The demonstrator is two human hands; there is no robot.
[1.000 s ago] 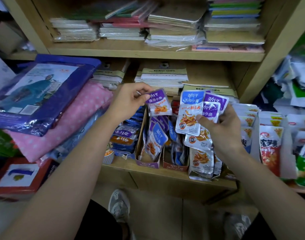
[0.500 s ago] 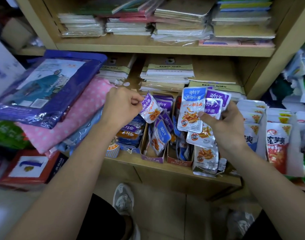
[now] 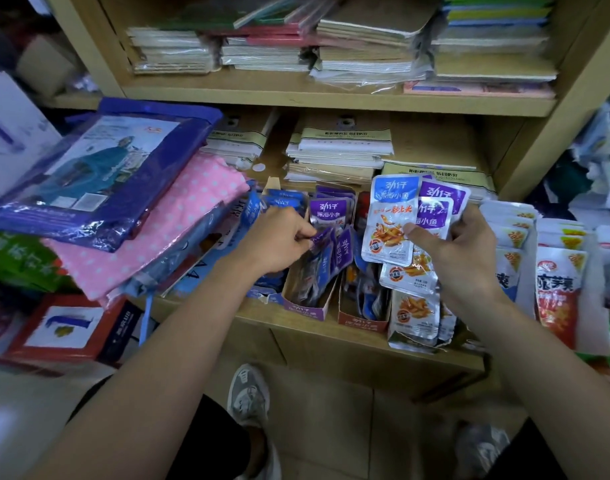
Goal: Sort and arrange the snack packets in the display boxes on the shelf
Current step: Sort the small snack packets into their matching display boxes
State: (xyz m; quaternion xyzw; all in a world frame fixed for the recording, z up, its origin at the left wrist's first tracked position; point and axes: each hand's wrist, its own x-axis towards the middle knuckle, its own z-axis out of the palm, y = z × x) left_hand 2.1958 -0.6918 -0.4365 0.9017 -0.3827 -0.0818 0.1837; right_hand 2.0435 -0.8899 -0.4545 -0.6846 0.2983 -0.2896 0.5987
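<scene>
Left hand [image 3: 279,237]: closed in a pinch, thumb against forefinger, on the top corner of a purple packet [image 3: 320,240]. Packet low over the purple box [image 3: 305,308], its lower end in among the packets standing there. Gripped by the top, presumably to feed it in upright beside others of the same colour.

Right hand [image 3: 459,251]: wrapped round a fan of packets [image 3: 390,233], thumb across the front, fingers behind. Blue-topped one foremost, purple-topped ones behind, more silver ones hanging below. Fanned and raised, likely to keep each label readable while choosing the next by colour. Held clear of the shelf [image 3: 206,303], above and just right of the red box [image 3: 362,322].

Three boxes side by side at the shelf front: blue box [image 3: 265,296] under the left wrist, then purple, then red. Contents of purple and red leaning, not squared up. Loose silver packets [image 3: 414,311] upright at the shelf edge right of the red box, outside any box.

Judgement: mid-sort, with a handful yet to place. Next: let go only once the packet is seated between its neighbours; otherwise likely to tip over the low box front.

Behind the boxes: stacks of notebooks [image 3: 338,147]. To the left: pink dotted bundle [image 3: 179,237], crowding the blue box. To the right: packets with red print [image 3: 556,292].
</scene>
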